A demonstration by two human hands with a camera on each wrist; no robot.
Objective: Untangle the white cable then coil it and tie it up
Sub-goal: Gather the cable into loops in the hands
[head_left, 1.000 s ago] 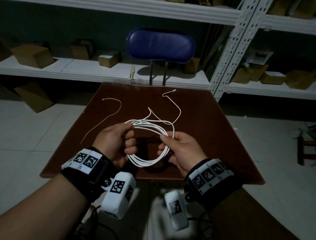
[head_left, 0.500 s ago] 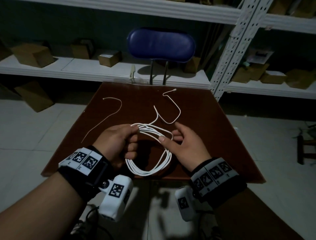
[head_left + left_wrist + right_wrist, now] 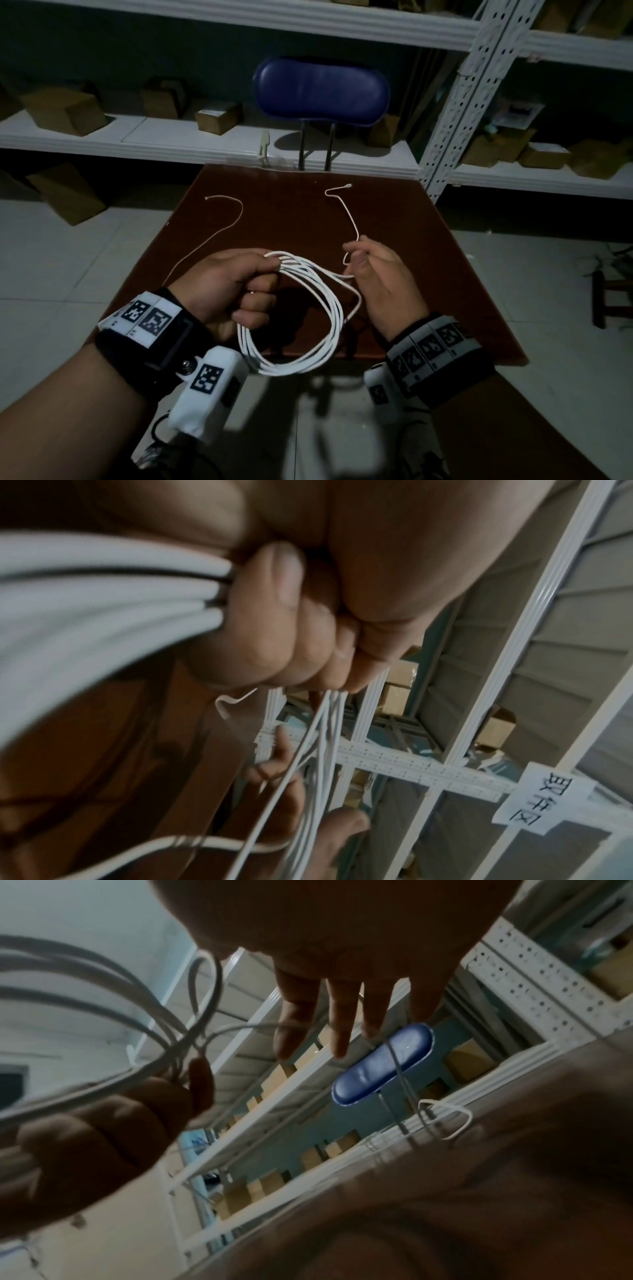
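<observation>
My left fingers (image 3: 260, 286) clench the thin white cable coil (image 3: 338, 318) centre frame, right fingers (image 3: 358, 269) pinch its tail; slack grip, loops spring.

- Your right hand (image 3: 342, 942) fills the top of the picture, and its fingers (image 3: 342, 1020) point downward, almost straight.
- The white cable (image 3: 173, 1042) makes blurred loops at the left, gathered in your left hand (image 3: 103, 1137), which is closed as a fist.
- One strand goes from the loops to your right fingers, then down across the blue chair back (image 3: 382, 1064).
- A curved piece lies on the brown surface (image 3: 514, 1191).
- Behind, a white shelf rack (image 3: 534, 988) carries cardboard boxes (image 3: 469, 1056).
</observation>
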